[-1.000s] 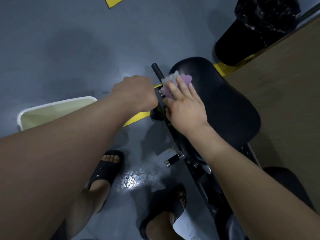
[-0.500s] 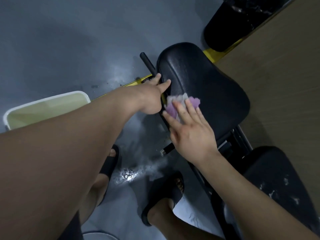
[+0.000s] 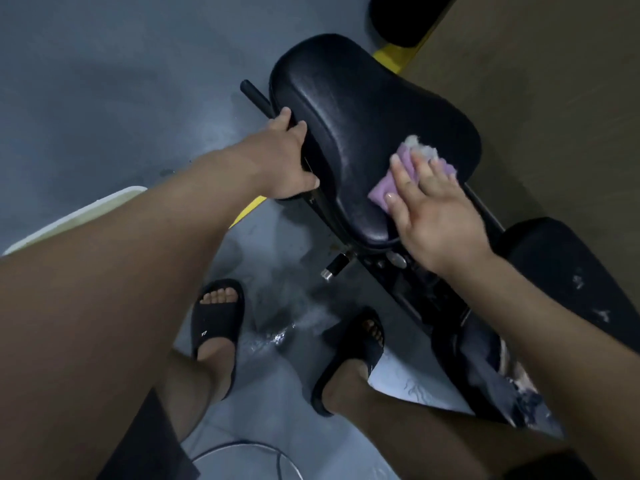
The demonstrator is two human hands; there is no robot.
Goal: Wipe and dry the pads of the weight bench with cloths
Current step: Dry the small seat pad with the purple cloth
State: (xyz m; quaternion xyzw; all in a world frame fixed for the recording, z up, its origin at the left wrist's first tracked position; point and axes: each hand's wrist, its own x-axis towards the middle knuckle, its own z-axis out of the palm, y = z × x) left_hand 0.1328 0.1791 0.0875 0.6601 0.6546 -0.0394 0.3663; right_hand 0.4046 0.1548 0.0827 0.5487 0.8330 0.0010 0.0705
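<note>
The black seat pad (image 3: pixel 353 109) of the weight bench fills the upper middle of the head view. My right hand (image 3: pixel 436 216) presses a purple and white cloth (image 3: pixel 412 161) flat against the pad's right side, fingers straight. My left hand (image 3: pixel 287 161) grips the pad's left edge, fingers curled round it beside a black handle bar (image 3: pixel 254 97). A second, worn black pad (image 3: pixel 561 271) with white scuffs lies at the right, partly hidden by my right forearm.
A white-rimmed tub (image 3: pixel 86 211) sits on the grey floor at the left. An adjustment pin (image 3: pixel 334 266) juts from the bench frame. A wet patch (image 3: pixel 287 327) glistens near my feet in black slides. A brown wall (image 3: pixel 554 98) stands right, with a black bin (image 3: pixel 405 19) at the top.
My right hand slid the cloth from the pad's left edge across to its right side. My left hand moved from the bar onto the pad's left edge. The view shifted, showing more of the second pad.
</note>
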